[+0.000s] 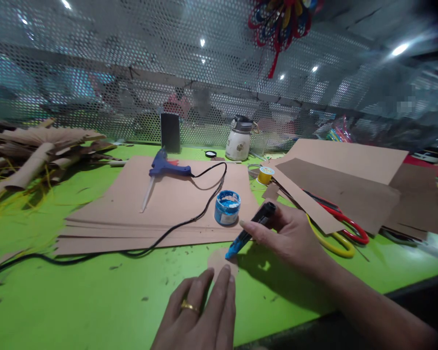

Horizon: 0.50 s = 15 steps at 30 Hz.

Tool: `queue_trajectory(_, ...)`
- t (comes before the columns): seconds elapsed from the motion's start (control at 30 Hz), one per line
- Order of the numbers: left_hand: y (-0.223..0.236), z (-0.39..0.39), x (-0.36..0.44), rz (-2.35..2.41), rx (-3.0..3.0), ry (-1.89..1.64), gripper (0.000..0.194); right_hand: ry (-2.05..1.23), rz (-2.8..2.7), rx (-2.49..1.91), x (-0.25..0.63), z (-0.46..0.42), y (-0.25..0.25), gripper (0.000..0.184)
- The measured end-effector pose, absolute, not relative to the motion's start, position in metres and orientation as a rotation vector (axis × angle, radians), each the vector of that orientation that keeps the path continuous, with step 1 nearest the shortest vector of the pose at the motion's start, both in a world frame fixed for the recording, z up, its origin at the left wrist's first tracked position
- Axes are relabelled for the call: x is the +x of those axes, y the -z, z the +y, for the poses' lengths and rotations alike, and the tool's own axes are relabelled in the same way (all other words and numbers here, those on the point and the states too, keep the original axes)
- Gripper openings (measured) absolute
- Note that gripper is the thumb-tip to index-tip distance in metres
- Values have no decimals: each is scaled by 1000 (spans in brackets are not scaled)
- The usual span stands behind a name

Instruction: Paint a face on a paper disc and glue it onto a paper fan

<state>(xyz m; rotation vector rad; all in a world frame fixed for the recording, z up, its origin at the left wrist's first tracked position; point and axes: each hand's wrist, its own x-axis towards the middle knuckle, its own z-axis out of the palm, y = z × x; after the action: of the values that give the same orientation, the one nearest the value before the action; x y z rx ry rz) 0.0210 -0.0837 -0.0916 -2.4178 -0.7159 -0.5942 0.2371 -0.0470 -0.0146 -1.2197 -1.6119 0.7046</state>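
Observation:
My right hand point(290, 236) grips a black marker pen point(253, 228) whose lower end is coated in blue paint. Its tip touches a small round piece of brown card point(219, 257) on the green table. With fingers stretched out, my left hand point(204, 306) presses the near edge of that card flat. A gold ring sits on one of its fingers. Just behind the marker stands an open jar of blue paint point(227, 216), its inner wall smeared with blue. The underside of the card is hidden.
A blue glue gun point(171, 169) lies on stacked brown sheets point(105, 209), its black cord point(168, 235) trailing left. Red-handled scissors point(354, 231), yellow-handled scissors point(336, 248) and a yellow thread spool point(265, 176) lie right. A bottle point(238, 141) and phone point(170, 132) stand behind.

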Motion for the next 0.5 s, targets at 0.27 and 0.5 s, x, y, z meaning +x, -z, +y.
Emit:
queue_trajectory(0.27,91,-83,24,-713,-2410,630,57,-772,-1510,-1228,234,-44,19,30)
queue_trajectory(0.5,92,-82,22,-703,-2412,615,54,-758,-1422,-1290,231,-40,22,31)
